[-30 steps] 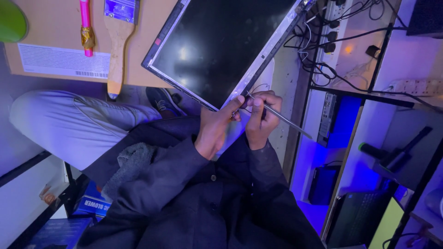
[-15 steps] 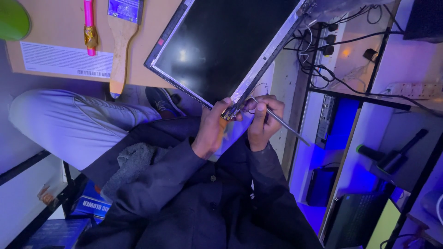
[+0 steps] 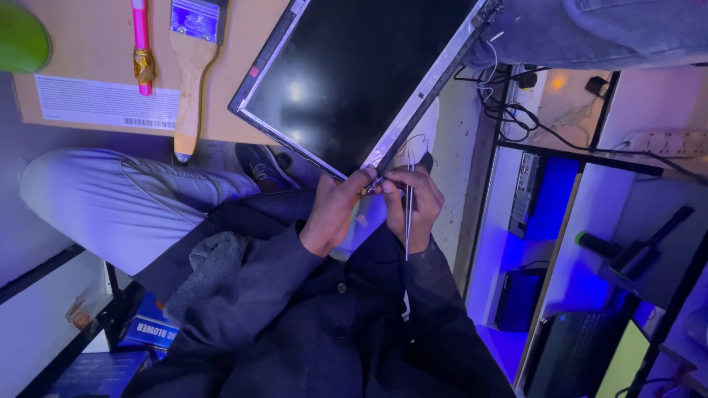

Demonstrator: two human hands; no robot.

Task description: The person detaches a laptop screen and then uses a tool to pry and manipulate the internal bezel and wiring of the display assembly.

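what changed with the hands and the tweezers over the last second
The tweezers in the right hand swung from slanting out to the right to nearly upright, tips at the corner of the screen panel. The left hand stayed pinched at that corner. The brush lies unmoved.

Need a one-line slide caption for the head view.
Left hand pinches the lower corner of a bare display panel while the right hand holds thin metal tweezers beside it.
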